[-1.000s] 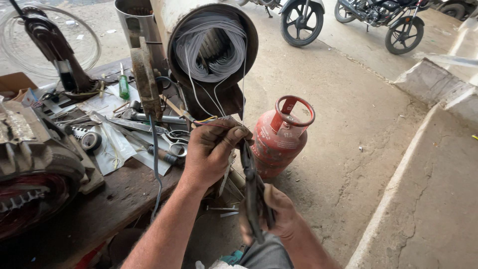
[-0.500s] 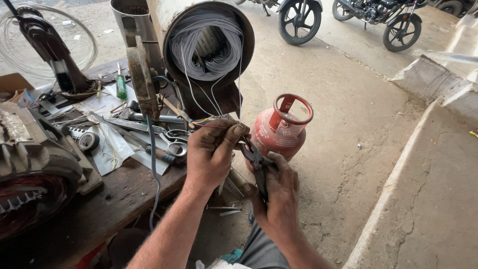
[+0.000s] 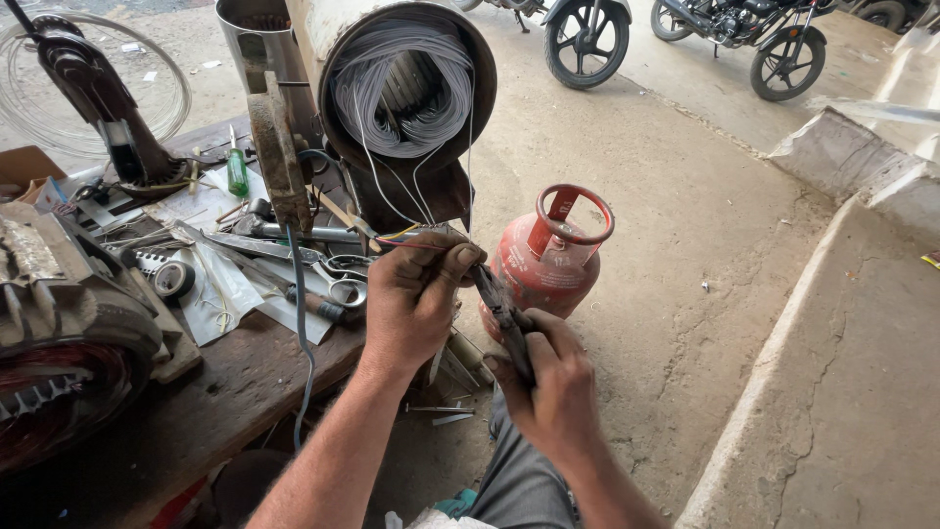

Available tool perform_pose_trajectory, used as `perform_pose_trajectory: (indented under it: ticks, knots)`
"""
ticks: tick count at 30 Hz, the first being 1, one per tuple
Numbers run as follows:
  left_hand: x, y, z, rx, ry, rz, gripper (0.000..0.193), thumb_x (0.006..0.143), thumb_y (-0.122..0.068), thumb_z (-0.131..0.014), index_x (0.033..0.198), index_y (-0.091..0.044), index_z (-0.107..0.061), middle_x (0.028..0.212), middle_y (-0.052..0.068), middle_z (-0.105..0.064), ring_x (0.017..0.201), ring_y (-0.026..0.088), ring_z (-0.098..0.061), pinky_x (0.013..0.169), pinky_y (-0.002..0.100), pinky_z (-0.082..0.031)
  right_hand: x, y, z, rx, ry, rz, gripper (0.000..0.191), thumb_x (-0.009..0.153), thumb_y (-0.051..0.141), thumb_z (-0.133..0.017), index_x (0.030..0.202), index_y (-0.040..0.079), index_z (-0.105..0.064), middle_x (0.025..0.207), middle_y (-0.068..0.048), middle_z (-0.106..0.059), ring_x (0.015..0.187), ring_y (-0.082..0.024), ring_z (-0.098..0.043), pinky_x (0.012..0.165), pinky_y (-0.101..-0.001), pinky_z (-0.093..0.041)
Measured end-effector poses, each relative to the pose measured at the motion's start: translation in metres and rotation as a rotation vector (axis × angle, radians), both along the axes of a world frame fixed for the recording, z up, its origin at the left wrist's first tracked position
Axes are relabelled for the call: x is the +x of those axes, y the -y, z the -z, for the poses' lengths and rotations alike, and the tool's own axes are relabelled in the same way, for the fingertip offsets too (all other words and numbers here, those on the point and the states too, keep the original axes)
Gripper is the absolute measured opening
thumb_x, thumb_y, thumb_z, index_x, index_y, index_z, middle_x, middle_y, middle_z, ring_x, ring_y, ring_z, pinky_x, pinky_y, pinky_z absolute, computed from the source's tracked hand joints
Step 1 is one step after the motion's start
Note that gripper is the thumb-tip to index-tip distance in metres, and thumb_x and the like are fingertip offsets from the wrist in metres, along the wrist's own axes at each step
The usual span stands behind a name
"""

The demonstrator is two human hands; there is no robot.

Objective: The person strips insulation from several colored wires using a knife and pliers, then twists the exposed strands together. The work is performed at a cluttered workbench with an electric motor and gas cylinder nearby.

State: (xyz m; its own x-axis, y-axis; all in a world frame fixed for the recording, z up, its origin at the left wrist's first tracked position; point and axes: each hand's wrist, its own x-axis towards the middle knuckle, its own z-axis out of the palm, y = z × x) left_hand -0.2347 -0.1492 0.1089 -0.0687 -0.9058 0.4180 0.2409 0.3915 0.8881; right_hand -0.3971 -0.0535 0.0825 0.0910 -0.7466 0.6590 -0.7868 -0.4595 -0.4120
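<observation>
Copper-wound motor stator (image 3: 406, 93) on the wooden bench (image 3: 235, 382), seen from my head camera: my left hand (image 3: 416, 299) pinches its coloured lead wires (image 3: 416, 235) while my right hand (image 3: 558, 392) closes pliers (image 3: 504, 313) toward their ends; trimming the leads seems in hand, calling for a steady, square bite

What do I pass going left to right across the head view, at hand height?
Roll of tape → scissors → left hand pinching wires → pliers in the right hand → red gas cylinder → concrete kerb.
</observation>
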Motion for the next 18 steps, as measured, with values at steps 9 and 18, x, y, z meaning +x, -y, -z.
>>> perform_pose_trajectory:
  ticks: [9, 18]
  knots:
    - [0.012, 0.002, -0.01, 0.008, 0.029, 0.158, 0.019, 0.102, -0.016, -0.065, 0.102, 0.002, -0.072, 0.089, 0.007, -0.076, 0.081, 0.011, -0.071, 0.075, 0.028, -0.059, -0.039, 0.033, 0.021, 1.029, 1.246, -1.301, 0.039, 0.108, 0.039, -0.063, 0.109, 0.0, -0.064, 0.087, -0.024, -0.072, 0.07, -0.027, -0.075, 0.057, -0.0322, -0.061]
    - [0.016, -0.005, -0.01, 0.053, -0.068, 0.188, 0.028, 0.104, -0.022, -0.062, 0.107, 0.005, -0.072, 0.098, 0.014, -0.078, 0.093, 0.019, -0.076, 0.083, 0.033, -0.064, -0.035, 0.015, 0.036, 0.861, 1.02, -0.999, 0.055, 0.096, 0.034, -0.074, 0.123, -0.012, -0.063, 0.113, -0.023, -0.073, 0.104, -0.029, -0.073, 0.089, -0.0417, -0.06]
